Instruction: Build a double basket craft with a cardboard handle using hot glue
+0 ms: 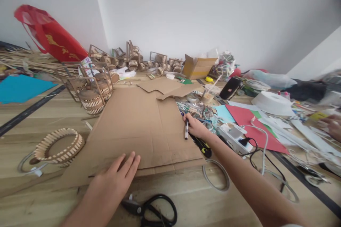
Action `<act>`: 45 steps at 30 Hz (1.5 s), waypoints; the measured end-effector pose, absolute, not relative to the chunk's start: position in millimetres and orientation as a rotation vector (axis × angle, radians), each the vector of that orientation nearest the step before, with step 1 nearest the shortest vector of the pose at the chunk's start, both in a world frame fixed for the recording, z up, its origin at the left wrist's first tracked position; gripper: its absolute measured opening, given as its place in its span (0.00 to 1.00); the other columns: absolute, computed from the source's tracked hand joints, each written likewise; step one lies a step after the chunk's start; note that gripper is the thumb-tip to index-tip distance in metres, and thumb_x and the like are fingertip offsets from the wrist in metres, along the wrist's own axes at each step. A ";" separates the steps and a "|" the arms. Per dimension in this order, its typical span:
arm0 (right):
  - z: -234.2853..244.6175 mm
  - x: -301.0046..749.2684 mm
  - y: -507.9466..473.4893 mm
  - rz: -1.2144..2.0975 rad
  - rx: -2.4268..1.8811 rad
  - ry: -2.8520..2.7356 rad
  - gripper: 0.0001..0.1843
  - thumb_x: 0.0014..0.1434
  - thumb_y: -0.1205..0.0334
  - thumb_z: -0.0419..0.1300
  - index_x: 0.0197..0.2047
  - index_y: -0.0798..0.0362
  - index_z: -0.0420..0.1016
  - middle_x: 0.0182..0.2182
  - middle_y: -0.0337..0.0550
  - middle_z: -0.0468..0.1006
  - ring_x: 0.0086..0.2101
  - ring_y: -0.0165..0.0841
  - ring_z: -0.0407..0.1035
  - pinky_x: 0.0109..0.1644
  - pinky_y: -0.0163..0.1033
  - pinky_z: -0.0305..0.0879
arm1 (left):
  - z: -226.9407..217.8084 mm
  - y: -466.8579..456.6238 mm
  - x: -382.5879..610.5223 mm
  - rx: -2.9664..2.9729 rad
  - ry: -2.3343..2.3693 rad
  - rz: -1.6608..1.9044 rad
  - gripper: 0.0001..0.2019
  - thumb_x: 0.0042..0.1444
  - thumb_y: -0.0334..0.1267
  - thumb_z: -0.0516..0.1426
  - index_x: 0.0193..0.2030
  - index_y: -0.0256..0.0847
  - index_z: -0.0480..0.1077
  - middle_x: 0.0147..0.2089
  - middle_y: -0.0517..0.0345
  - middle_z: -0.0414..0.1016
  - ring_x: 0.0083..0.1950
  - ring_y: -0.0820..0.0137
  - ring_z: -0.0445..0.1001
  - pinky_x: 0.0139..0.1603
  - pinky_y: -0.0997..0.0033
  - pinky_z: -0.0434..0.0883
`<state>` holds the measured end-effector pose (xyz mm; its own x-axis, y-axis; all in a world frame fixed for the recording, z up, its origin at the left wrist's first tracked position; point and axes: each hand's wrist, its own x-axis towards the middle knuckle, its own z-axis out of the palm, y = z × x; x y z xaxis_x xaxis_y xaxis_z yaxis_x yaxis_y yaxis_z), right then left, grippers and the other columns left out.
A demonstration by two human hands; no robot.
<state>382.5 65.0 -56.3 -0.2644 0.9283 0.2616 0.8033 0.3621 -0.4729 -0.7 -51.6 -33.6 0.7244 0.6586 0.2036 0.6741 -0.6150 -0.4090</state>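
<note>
Black-handled scissors (144,208) lie nearest, below a cardboard sheet (133,120) on the table (32,118). It is best kept flat by the left hand (112,181), fingers slightly apart; a marker (186,131) is clamped in the right hand (196,127) by its right edge.

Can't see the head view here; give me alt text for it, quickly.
A person's right hand holds a marker at the right edge of a large cardboard sheet, while the left hand rests on its near part. Black-handled scissors lie in the foreground, with small slatted baskets toward the wall.
</note>
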 end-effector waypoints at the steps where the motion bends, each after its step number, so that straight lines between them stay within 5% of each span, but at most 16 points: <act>1: -57.9 383.3 64.3 0.343 -1.495 -2.145 0.15 0.47 0.70 0.50 0.38 0.46 0.54 0.31 0.38 0.70 0.29 0.35 0.67 0.36 0.38 0.62 | -34.8 -52.9 0.5 -2.466 -1.024 -0.037 0.35 0.51 0.14 0.48 0.62 0.46 0.69 0.61 0.58 0.73 0.55 0.64 0.76 0.31 0.74 0.78; 17: -46.8 377.2 41.1 0.350 -1.541 -2.124 0.11 0.50 0.68 0.52 0.37 0.47 0.60 0.35 0.43 0.76 0.33 0.39 0.73 0.38 0.41 0.65 | -55.5 -58.5 6.2 -2.464 -1.067 -0.061 0.34 0.50 0.15 0.50 0.60 0.48 0.71 0.60 0.59 0.74 0.54 0.64 0.76 0.35 0.74 0.79; 24: -28.8 379.1 5.5 0.360 -1.548 -1.965 0.05 0.61 0.60 0.53 0.35 0.45 0.57 0.47 0.50 0.80 0.56 0.42 0.69 0.54 0.51 0.65 | -69.6 -57.8 2.5 -2.553 -1.066 0.007 0.31 0.55 0.19 0.52 0.64 0.48 0.67 0.63 0.54 0.71 0.57 0.61 0.74 0.38 0.70 0.80; 31: -29.3 359.2 -59.0 0.724 -1.487 -2.064 0.10 0.59 0.60 0.60 0.32 0.46 0.60 0.46 0.48 0.81 0.50 0.39 0.74 0.52 0.48 0.69 | -68.6 -41.9 -3.7 -2.675 -0.969 0.020 0.33 0.52 0.16 0.50 0.61 0.48 0.70 0.63 0.53 0.71 0.57 0.61 0.74 0.40 0.68 0.78; 38: -44.6 358.5 -76.4 0.654 -1.513 -2.134 0.07 0.60 0.64 0.57 0.33 0.46 0.61 0.48 0.47 0.81 0.51 0.38 0.73 0.51 0.47 0.71 | -68.1 -25.2 -10.9 -2.920 -1.007 0.175 0.35 0.50 0.19 0.53 0.66 0.45 0.64 0.69 0.51 0.62 0.66 0.59 0.65 0.57 0.63 0.72; 45: -45.7 361.5 -80.0 0.721 -1.484 -2.143 0.07 0.59 0.68 0.56 0.35 0.46 0.62 0.51 0.49 0.79 0.54 0.39 0.71 0.53 0.47 0.70 | -76.4 -13.1 -8.0 -2.920 -0.928 0.087 0.36 0.46 0.11 0.48 0.58 0.46 0.72 0.62 0.52 0.71 0.58 0.61 0.72 0.52 0.62 0.74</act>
